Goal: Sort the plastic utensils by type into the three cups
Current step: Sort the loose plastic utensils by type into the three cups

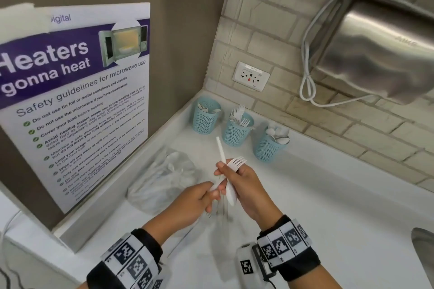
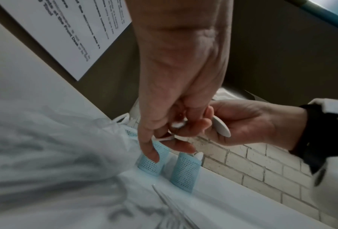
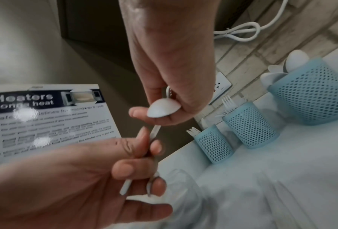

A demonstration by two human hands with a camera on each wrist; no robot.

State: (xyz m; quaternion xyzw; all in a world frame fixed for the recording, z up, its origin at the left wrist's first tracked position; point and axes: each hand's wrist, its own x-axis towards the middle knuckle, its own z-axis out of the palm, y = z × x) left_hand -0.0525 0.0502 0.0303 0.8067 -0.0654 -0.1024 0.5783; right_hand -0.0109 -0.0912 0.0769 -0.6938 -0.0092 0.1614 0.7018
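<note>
My left hand (image 1: pixel 197 202) covers the lower ends of the utensils it grips, so I cannot count them. The plastic bag (image 1: pixel 164 178) is a blur in both wrist views; its contents are unreadable. My right hand (image 1: pixel 244 185) hides the fork's (image 1: pixel 237 162) handle and the middle of the spoon (image 1: pixel 231 195). Left cup (image 1: pixel 205 116): contents too small to identify from the head view. The sink (image 1: pixel 422 251) is cut off at the frame's edge.

I saw a microwave safety poster (image 1: pixel 75 101) leaning against the brown wall, a wall socket (image 1: pixel 250 76) set in the pale brick tiling, a steel hand dryer (image 1: pixel 380 47) with its white cord (image 1: pixel 307 87) looped below it.
</note>
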